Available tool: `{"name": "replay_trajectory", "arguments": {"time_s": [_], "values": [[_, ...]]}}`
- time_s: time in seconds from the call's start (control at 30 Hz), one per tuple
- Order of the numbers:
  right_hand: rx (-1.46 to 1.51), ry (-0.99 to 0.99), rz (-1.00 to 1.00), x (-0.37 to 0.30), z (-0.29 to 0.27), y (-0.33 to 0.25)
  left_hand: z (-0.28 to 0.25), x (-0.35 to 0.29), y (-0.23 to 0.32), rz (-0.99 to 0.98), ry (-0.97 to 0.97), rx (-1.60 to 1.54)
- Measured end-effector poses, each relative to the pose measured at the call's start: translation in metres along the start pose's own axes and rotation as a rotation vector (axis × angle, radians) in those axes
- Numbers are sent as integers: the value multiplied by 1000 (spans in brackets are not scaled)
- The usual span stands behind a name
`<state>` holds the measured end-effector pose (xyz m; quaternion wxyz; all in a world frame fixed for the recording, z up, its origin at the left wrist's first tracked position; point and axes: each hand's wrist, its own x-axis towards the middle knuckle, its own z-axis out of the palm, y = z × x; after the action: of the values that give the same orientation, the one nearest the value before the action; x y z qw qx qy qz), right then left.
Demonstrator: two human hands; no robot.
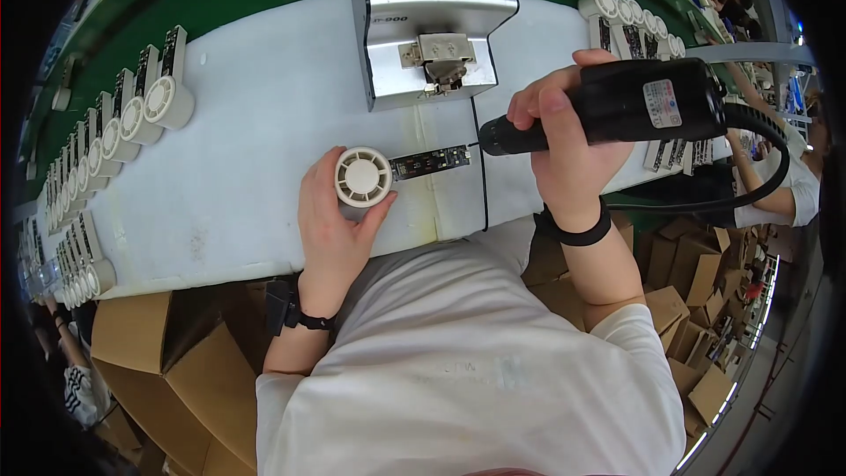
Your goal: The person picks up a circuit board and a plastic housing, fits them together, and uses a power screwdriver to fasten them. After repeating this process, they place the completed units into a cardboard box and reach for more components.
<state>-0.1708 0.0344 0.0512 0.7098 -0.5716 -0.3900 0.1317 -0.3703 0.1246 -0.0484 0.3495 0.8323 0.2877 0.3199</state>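
My left hand [330, 225] grips the round head of a white small handheld fan [363, 175] between thumb and fingers, holding it at the table. From its head a narrow handle with a dark bare circuit board [429, 163] points right. My right hand [568, 137] is wrapped round a black electric screwdriver [608, 106], held nearly level. Its thin bit points left and reaches the far end of the circuit board; whether it sits in a screw cannot be made out.
Just beyond the hands stands a silver metal machine [381, 70]. Rows of similar white fans line the table's left [167, 103] and far right [604, 5]. A black cable [780, 159] loops from the screwdriver. Cardboard boxes [211, 383] lie below the table; other people are at the sides.
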Motion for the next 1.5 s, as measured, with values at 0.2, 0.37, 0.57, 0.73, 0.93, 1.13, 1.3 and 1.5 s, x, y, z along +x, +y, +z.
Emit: {"name": "replay_trajectory", "arguments": {"time_s": [0.2, 0.37, 0.57, 0.73, 0.93, 1.13, 1.3, 1.5], "values": [[1, -4, 12, 0, -2, 6, 0, -1, 1, -11, -2, 4], [-23, -2, 35, 0, -1, 9, 0, 0, 1, -9, -2, 3], [-1, -46, 27, -4, 1, 16, 1, 0, 0, -13, -11, -20], [-42, -103, 3, -4, 1, 22, 1, 0, 0, 1, -21, -6], [-61, -173, 19, -1, -4, 21, 0, 2, 1, -11, -22, 1], [71, -143, -45, 20, 16, -3, 0, 1, -1, -8, -12, -7], [161, -110, -303, 50, 38, 1, -2, 1, 0, 5, -13, -8], [523, -274, -511, 71, 52, 33, -1, 0, -1, 21, -17, 7]]}}
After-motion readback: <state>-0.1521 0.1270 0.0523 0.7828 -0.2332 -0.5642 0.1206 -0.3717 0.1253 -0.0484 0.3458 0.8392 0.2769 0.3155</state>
